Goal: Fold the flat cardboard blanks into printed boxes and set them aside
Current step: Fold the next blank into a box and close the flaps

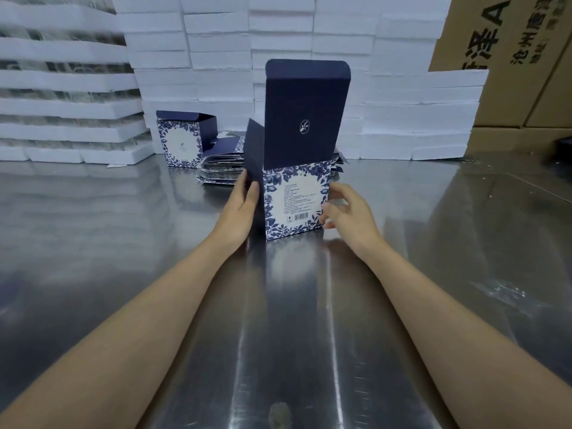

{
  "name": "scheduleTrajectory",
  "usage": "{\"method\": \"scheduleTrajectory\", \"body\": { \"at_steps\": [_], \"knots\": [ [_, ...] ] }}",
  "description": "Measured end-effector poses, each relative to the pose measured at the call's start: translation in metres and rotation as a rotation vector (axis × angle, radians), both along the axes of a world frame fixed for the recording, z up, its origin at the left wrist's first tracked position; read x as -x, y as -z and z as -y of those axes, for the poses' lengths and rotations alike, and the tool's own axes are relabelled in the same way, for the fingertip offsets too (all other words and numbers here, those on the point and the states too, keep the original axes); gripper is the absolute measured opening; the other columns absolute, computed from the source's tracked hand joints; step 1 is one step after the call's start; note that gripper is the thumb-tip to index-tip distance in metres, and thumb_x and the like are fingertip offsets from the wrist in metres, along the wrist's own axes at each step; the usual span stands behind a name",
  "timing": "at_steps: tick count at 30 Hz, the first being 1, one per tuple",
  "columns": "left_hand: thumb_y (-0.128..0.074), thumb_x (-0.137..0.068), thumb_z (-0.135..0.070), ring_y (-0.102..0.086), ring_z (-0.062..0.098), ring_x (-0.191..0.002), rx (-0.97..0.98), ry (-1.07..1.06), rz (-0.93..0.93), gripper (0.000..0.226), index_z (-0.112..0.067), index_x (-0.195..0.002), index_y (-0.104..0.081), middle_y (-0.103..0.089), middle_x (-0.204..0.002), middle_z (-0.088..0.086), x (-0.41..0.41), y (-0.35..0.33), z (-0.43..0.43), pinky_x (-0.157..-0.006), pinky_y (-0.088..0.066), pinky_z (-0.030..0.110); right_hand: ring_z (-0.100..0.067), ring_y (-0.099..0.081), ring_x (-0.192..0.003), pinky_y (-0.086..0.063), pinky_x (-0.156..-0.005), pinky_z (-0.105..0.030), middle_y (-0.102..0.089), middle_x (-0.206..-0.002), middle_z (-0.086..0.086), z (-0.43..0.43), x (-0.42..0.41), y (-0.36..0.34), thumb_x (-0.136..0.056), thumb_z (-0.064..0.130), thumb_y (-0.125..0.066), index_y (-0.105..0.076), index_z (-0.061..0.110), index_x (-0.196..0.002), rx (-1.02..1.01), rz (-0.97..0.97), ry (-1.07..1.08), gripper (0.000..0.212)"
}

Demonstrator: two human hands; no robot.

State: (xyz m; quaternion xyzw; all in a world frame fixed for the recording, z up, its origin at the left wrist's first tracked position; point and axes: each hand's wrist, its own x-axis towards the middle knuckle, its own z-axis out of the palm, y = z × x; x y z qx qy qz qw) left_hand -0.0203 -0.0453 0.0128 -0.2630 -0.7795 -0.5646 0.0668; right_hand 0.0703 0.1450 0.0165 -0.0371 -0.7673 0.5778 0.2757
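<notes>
Two bare forearms reach forward over the shiny metal table (123, 243), which mirrors the stacks behind it. The left hand (240, 205) pinches the dark blue side flap (255, 159) of the box being folded (295, 201), thumb on the near face of the flap and fingers behind it. The right hand (349, 210) is at the box's right edge with its fingers loosely spread and slightly bent; the fingertips touch the lower right corner without gripping it. The box stands upright on the table between the two hands, its near face printed with blue flowers, small text and a barcode. Its long navy lid flap (306, 113) stands straight up, bearing a small pale emblem.

Just behind the box lies a pile of flat blanks (219, 170), partly hidden by it. To the left of the pile, farther back, a finished box (184, 140) stands with its top flaps open. Beyond these, white foam trays (278, 35) are stacked high in a wall across the back. At the far right, brown cardboard cartons (526, 57) with printed characters stand against the stacks.
</notes>
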Motion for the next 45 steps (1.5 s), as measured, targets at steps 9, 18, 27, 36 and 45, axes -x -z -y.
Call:
{"method": "scheduleTrajectory", "body": {
  "at_steps": [9, 18, 27, 36, 45],
  "knots": [
    [-0.037, -0.104, -0.031, -0.064, 0.001, -0.085, -0.642, 0.113, 0.104, 0.027, -0.011, -0.100, -0.055, -0.063, -0.097, -0.010, -0.020, -0.016, -0.013, -0.085, -0.052, 0.026, -0.024, -0.064, -0.103, -0.047, -0.082, -0.035, -0.062, -0.100, 0.000, 0.009, -0.009, -0.014, -0.104, 0.024, -0.032, -0.053, 0.018, -0.097, 0.464, -0.090, -0.132, 0.023],
    [-0.075, -0.044, -0.080, -0.047, 0.006, -0.121, -0.397, 0.220, 0.183, 0.104, -0.031, -0.126, -0.033, -0.045, -0.130, -0.004, -0.020, -0.005, -0.015, -0.104, -0.040, 0.025, -0.015, -0.054, -0.123, -0.043, -0.105, -0.043, -0.054, -0.132, 0.001, 0.006, -0.006, -0.005, -0.080, 0.051, -0.068, -0.038, 0.019, -0.145, 0.321, 0.057, -0.282, 0.078],
    [-0.061, -0.091, -0.014, -0.062, 0.014, -0.101, -0.404, 0.000, 0.075, 0.027, -0.016, -0.117, -0.059, -0.069, -0.107, -0.004, -0.018, -0.005, -0.013, -0.091, -0.048, 0.034, -0.006, -0.069, -0.078, -0.054, -0.080, -0.030, -0.074, -0.079, 0.011, -0.008, -0.005, -0.004, -0.088, 0.034, -0.067, -0.068, 0.019, -0.087, 0.349, -0.091, 0.042, 0.015],
    [-0.062, -0.094, -0.018, -0.063, 0.005, -0.097, -0.462, -0.235, -0.086, 0.036, -0.016, -0.129, -0.051, -0.069, -0.104, -0.011, -0.015, -0.014, -0.003, -0.093, -0.047, 0.025, -0.010, -0.064, -0.074, -0.054, -0.062, -0.022, -0.066, -0.087, -0.004, -0.019, -0.005, -0.009, -0.095, 0.021, -0.060, -0.063, 0.009, -0.098, 0.638, -0.160, 0.024, 0.013],
    [-0.049, -0.101, -0.021, -0.030, 0.013, -0.142, 0.046, 0.113, -0.061, 0.069, -0.015, -0.156, -0.007, -0.030, -0.157, -0.001, -0.025, -0.007, -0.006, -0.118, -0.023, 0.030, -0.006, -0.064, -0.080, -0.053, -0.066, -0.025, -0.064, -0.097, 0.001, -0.014, -0.003, -0.008, -0.095, 0.021, -0.059, -0.061, 0.016, -0.108, 0.469, -0.178, -0.002, 0.013]
  ]
}}
